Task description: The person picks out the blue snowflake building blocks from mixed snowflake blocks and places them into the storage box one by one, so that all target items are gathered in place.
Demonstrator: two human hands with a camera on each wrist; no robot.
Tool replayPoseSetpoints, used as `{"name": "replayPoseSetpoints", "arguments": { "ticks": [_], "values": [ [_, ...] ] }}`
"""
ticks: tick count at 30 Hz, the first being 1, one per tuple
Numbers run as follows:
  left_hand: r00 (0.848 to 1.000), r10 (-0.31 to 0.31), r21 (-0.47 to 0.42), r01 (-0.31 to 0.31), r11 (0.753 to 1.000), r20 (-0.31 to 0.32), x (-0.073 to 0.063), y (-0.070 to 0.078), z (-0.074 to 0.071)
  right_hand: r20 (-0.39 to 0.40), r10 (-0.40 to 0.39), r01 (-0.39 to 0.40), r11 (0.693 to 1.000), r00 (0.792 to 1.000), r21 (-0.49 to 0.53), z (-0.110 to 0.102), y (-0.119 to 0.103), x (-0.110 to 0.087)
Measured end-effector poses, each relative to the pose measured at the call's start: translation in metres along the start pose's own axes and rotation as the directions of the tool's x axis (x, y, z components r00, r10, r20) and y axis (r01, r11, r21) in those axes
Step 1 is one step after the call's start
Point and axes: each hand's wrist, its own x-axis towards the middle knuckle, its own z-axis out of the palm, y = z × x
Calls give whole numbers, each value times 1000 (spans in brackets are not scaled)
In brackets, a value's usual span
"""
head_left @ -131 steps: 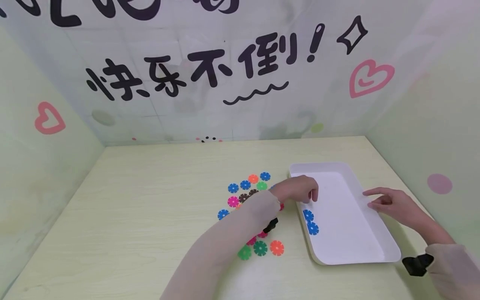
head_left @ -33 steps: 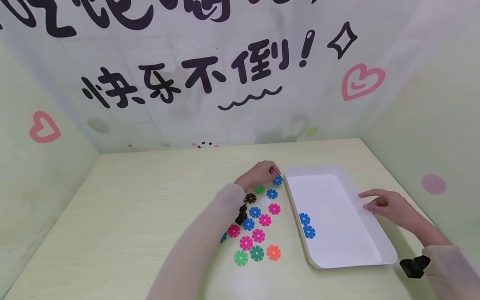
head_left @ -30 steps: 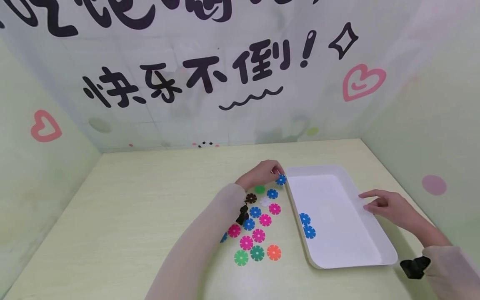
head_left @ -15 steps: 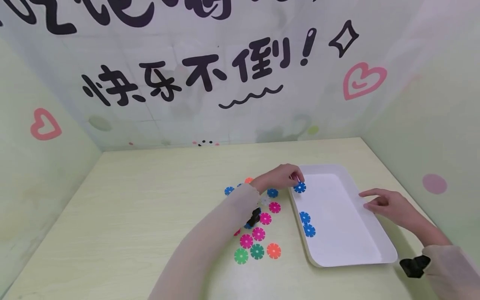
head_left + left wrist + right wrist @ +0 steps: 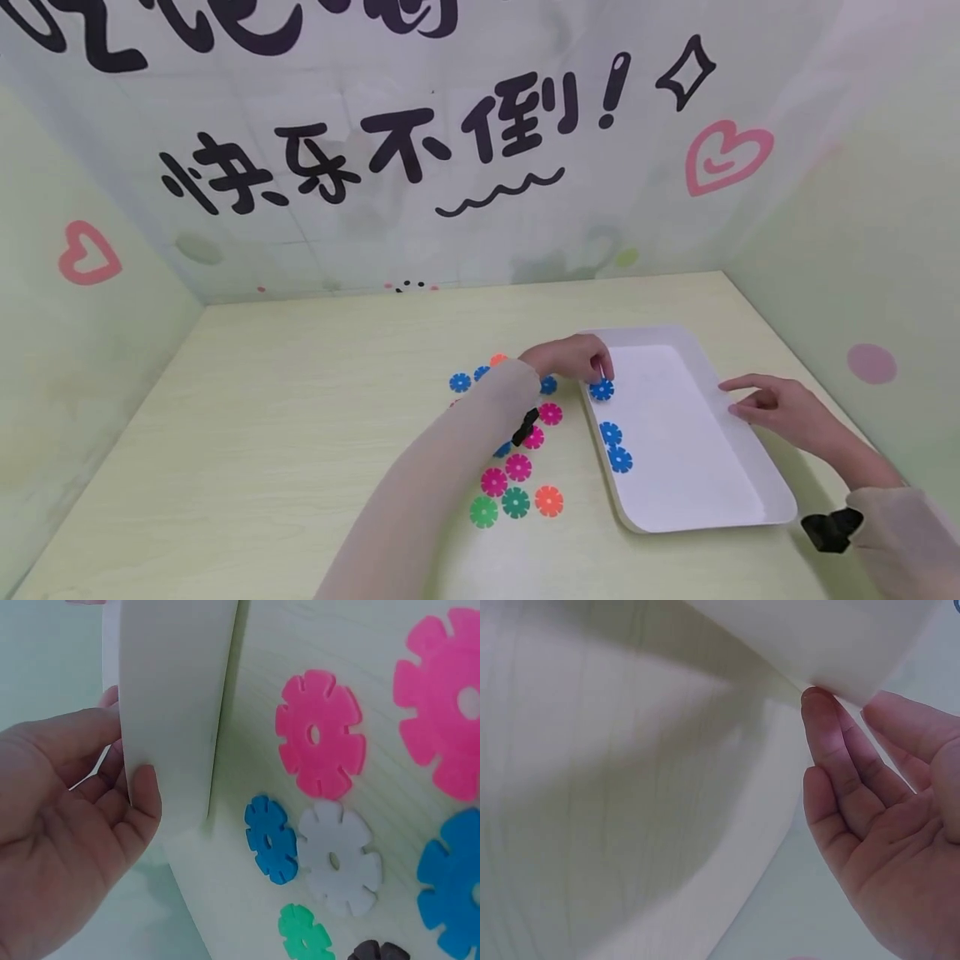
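Okay, left grip is pinching a blue disc at the left inner side of the tray; right grip is touching the opposite side, clasping or not I can't tell. Placing is apparently going on, next move probably calling for release. Two blue discs are lying in the tray, mixed discs sitting on the worktop alongside.

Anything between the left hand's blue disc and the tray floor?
Nothing visible. The blue disc in the left hand is in or over the tray; its two other blue discs lie closer to its near end, clear of that disc.
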Motion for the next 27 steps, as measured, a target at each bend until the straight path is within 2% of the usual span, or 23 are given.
{"name": "replayPoseSetpoints", "arguments": {
  "ticks": [5,13,18,27],
  "values": [
    [999,-17,41,16,999,30,4,1,5,-2,3,-3,1000,1000,-2,0,2,1],
    [994,-105,84,102,991,35,4,10,11,-6,-22,23,1000,1000,20,2,7,2],
    [993,-107,138,100,985,42,7,12,14,-6,-12,12,1000,1000,23,2,7,2],
    [986,-163,162,153,975,48,11,12,20,-7,-16,17,999,1000,30,2,6,2]
  ]
}}
